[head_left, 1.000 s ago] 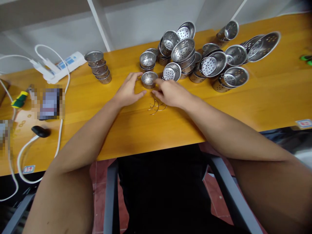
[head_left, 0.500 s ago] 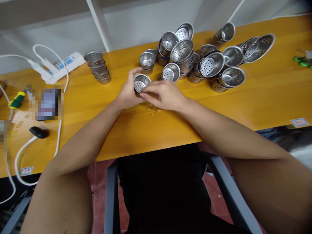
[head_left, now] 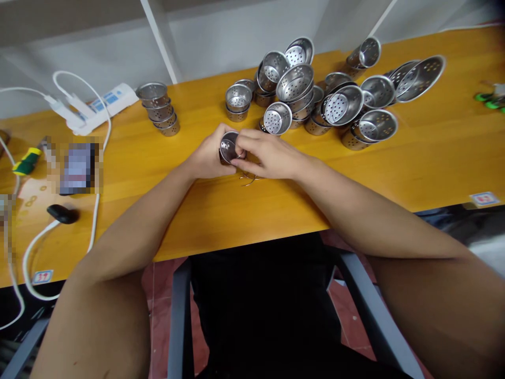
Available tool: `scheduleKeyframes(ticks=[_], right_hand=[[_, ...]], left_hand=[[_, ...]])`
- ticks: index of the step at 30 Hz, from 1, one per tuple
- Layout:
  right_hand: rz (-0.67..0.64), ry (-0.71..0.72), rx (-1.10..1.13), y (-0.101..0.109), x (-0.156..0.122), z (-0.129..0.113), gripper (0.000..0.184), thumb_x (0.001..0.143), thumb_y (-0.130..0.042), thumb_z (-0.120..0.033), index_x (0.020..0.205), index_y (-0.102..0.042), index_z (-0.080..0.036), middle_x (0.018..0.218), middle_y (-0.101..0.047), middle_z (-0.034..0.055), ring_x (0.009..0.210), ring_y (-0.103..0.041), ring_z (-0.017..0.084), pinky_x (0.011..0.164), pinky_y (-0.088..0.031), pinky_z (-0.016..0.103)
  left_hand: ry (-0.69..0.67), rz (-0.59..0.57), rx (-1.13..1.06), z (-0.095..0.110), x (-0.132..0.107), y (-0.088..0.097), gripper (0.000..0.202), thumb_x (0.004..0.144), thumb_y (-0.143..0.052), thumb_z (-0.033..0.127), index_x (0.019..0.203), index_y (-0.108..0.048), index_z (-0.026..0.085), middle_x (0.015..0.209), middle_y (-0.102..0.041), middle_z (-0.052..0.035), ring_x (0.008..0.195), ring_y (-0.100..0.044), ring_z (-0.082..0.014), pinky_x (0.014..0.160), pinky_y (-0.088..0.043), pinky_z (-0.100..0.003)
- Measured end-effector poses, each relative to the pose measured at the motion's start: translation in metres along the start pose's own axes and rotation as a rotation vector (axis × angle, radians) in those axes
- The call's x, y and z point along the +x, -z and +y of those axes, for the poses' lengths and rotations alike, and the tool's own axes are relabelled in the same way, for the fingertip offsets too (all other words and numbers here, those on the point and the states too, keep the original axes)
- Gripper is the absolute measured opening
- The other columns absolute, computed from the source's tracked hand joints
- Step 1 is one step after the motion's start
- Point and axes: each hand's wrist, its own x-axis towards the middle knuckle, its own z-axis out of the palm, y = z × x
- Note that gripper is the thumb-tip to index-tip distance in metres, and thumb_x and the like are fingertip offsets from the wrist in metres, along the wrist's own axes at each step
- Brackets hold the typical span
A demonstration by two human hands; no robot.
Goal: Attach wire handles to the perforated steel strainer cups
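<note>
A small perforated metal cup (head_left: 228, 146) is held in my left hand (head_left: 208, 154), its fingers wrapped round the outside and the open mouth tilted towards me. My right hand (head_left: 269, 153) is at the cup's right rim, thumb and fingers pinched together. Between those fingertips a thin wire shows, reaching into the mouth; most of it is hidden by the fingers. Just below, several thin curved wires (head_left: 249, 182) lie on the wooden table (head_left: 244, 216), partly covered by my right hand.
Behind my hands stand many nested perforated cups (head_left: 295, 87), some tipped over. A separate cup stack (head_left: 160, 110) is at the left, near a white power strip (head_left: 104, 109) with cables. A phone (head_left: 79, 167), a black mouse-shaped object (head_left: 63, 213) and a green-yellow handle (head_left: 27, 161) lie further left.
The cup has turned and tilted in my left hand, whose fingers have closed further round it. My right fingertips have shifted slightly right along the rim.
</note>
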Motion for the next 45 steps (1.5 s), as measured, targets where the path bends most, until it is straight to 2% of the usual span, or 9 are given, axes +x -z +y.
scheduleKeyframes(ticks=[15,21,26,29,31,33,35,38,45], right_hand=[[0.180,-0.070,0.325,-0.007,0.007,0.005,0.061,0.119,-0.074,-0.079,0.094,-0.061,-0.026,0.089,-0.065,0.0036,0.080,-0.057,0.024,0.074,-0.048,0.038],[0.341,-0.113,0.535,0.001,0.006,0.004,0.066,0.120,-0.069,-0.090,0.099,-0.067,-0.027,0.084,-0.065,0.0023,0.065,-0.052,0.020,0.062,-0.045,0.035],[0.203,0.039,0.203,-0.002,-0.002,0.012,0.051,0.129,-0.065,-0.066,0.105,-0.078,-0.023,0.094,-0.067,0.0047,0.076,-0.059,0.021,0.071,-0.045,0.036],[0.088,0.039,0.102,-0.006,-0.005,0.021,0.040,0.130,-0.066,-0.052,0.109,-0.082,-0.021,0.103,-0.070,0.0068,0.083,-0.064,0.022,0.078,-0.047,0.036],[0.060,0.011,0.093,-0.008,-0.006,0.025,0.033,0.128,-0.068,-0.045,0.110,-0.083,-0.021,0.104,-0.071,0.0071,0.084,-0.065,0.022,0.079,-0.047,0.036],[0.050,-0.004,0.101,-0.009,-0.005,0.027,0.030,0.126,-0.069,-0.041,0.110,-0.083,-0.020,0.105,-0.073,0.0076,0.085,-0.067,0.023,0.081,-0.048,0.037],[0.038,-0.013,0.116,-0.009,-0.005,0.027,0.028,0.125,-0.069,-0.040,0.110,-0.082,-0.020,0.106,-0.074,0.0080,0.085,-0.068,0.023,0.082,-0.049,0.037],[0.012,-0.047,0.122,-0.008,-0.005,0.027,0.025,0.124,-0.070,-0.038,0.111,-0.083,-0.020,0.107,-0.075,0.0083,0.085,-0.068,0.023,0.082,-0.049,0.037],[-0.071,-0.106,0.083,-0.003,-0.006,0.022,0.015,0.119,-0.076,-0.030,0.113,-0.085,-0.021,0.108,-0.078,0.0082,0.086,-0.069,0.023,0.083,-0.048,0.037]], left_hand=[[0.021,-0.016,0.113,0.001,0.000,0.005,0.087,0.083,-0.105,0.076,0.139,-0.054,0.033,0.120,-0.079,-0.0044,0.093,-0.078,-0.0267,0.072,-0.064,-0.045],[-0.057,0.058,0.240,-0.013,-0.005,0.010,0.101,0.091,-0.084,0.103,0.156,-0.050,0.033,0.146,-0.071,-0.0124,0.128,-0.076,-0.0378,0.109,-0.068,-0.065],[-0.140,0.523,0.638,-0.062,0.012,0.085,0.113,0.085,-0.086,0.108,0.163,-0.054,0.032,0.155,-0.059,-0.0126,0.147,-0.055,-0.0367,0.133,-0.047,-0.067],[-0.415,0.919,0.616,-0.118,0.021,0.167,0.127,0.096,-0.030,0.121,0.177,-0.040,0.024,0.173,-0.053,-0.0062,0.163,-0.046,-0.0293,0.144,-0.035,-0.053],[-0.573,1.003,0.614,-0.156,0.014,0.218,0.128,0.098,-0.010,0.119,0.172,-0.047,0.020,0.162,-0.057,-0.0025,0.152,-0.051,-0.0228,0.133,-0.045,-0.043],[-0.460,0.947,0.578,-0.183,-0.003,0.251,0.137,0.087,-0.013,0.127,0.163,-0.051,0.020,0.148,-0.060,-0.0025,0.132,-0.057,-0.0213,0.116,-0.058,-0.045],[-0.200,0.860,0.486,-0.191,-0.023,0.260,0.146,0.071,-0.033,0.136,0.164,-0.042,0.025,0.154,-0.058,-0.0002,0.141,-0.055,-0.0219,0.127,-0.059,-0.051],[0.041,0.807,0.456,-0.177,-0.040,0.243,0.140,0.065,-0.070,0.130,0.162,-0.040,0.032,0.154,-0.064,0.0073,0.138,-0.058,-0.0203,0.132,-0.055,-0.057],[0.252,0.815,0.455,-0.139,-0.032,0.214,0.146,0.046,-0.065,0.136,0.151,-0.043,0.037,0.143,-0.071,0.0109,0.129,-0.057,-0.0219,0.115,-0.053,-0.058]])
